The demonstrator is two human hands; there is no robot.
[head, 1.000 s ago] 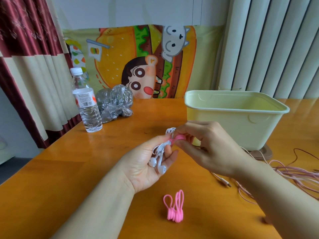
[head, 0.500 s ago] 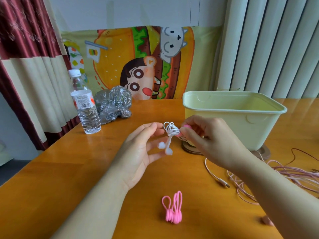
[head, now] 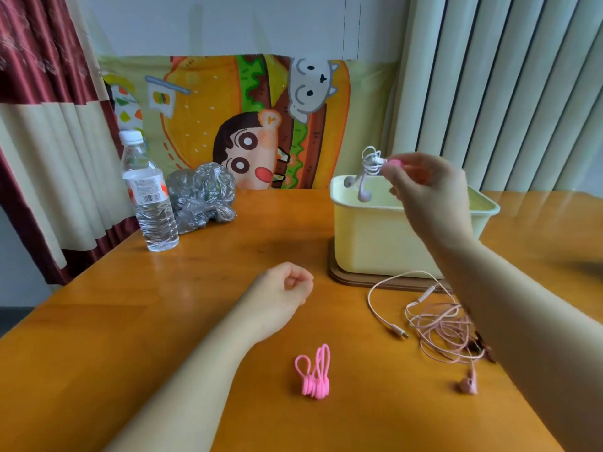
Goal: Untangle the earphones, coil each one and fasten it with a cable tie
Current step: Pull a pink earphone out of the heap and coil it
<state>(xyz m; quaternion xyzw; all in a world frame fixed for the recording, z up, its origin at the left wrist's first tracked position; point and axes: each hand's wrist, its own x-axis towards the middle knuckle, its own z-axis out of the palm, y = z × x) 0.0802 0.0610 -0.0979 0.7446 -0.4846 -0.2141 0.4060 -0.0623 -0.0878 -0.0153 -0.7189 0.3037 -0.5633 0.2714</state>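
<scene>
Wooden table [head: 169, 308], orange-brown and glossy, filled the near and middle view. The right hand [head: 430, 197] was raised above the pale yellow tub [head: 368, 246] at the far right. Its thumb and fingertips pinched a small coil of white earphones [head: 370, 164] at the pink cable tie [head: 395, 163] wrapped round the bundle. The two earbuds hung down from the coil over the tub's open top, apart from its rim. The left hand [head: 284, 288] rested on the table near the middle, its fingers curled into a fist with nothing in them.

A loose tangle of pink earphones [head: 440, 324] lay on the table at the right, just in front of the tub and partly hidden by the right forearm. One pink earbud lay at the near edge of the tangle and the plug end trailed out to the left. A bunch of spare pink cable ties [head: 315, 373] lay in the near middle, apart from both hands.

The tub stood on a brown board [head: 342, 278]. At the far left stood a clear water bottle [head: 148, 197], upright, with a crumpled plastic bag [head: 202, 194] just beside it. A cartoon burger cloth [head: 208, 102] hung behind the table
</scene>
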